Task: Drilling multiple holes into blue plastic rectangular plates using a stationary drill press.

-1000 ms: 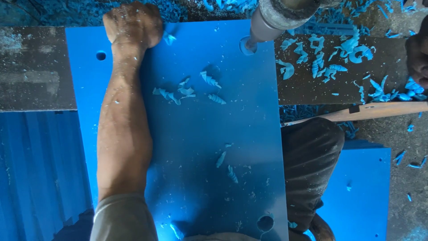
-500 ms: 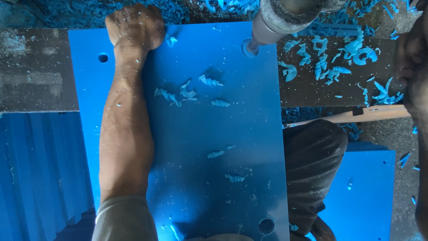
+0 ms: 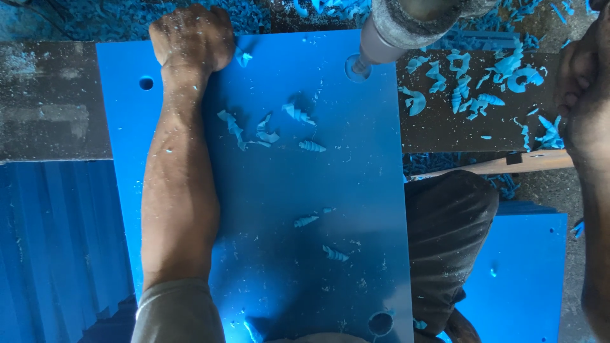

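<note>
A blue plastic sheet [image 3: 279, 190] lies across a grey bench. My left hand [image 3: 190, 35] grips its far edge, fingers curled over, forearm lying along the sheet. A grey drill chuck [image 3: 387, 35] with its bit stands on the sheet's far right corner, at a shallow round mark. My right hand [image 3: 578, 70] is at the frame's right edge, fingers curled; what it grips is out of sight. Holes sit at the far left corner [image 3: 146, 82] and the near right corner [image 3: 380, 322]. Curled blue shavings [image 3: 267, 130] lie on the sheet.
The grey bench top [image 3: 51, 95] carries several blue shavings [image 3: 483, 82] right of the drill. A wooden handle [image 3: 508, 164] lies along its near edge. More blue sheets lie below at left [image 3: 57, 254] and right [image 3: 527, 273]. My dark trouser leg [image 3: 445, 241] is between.
The view has shifted slightly. My right arm has come further into view at the right edge. A few shavings on the sheet have moved. The left hand keeps its hold.
</note>
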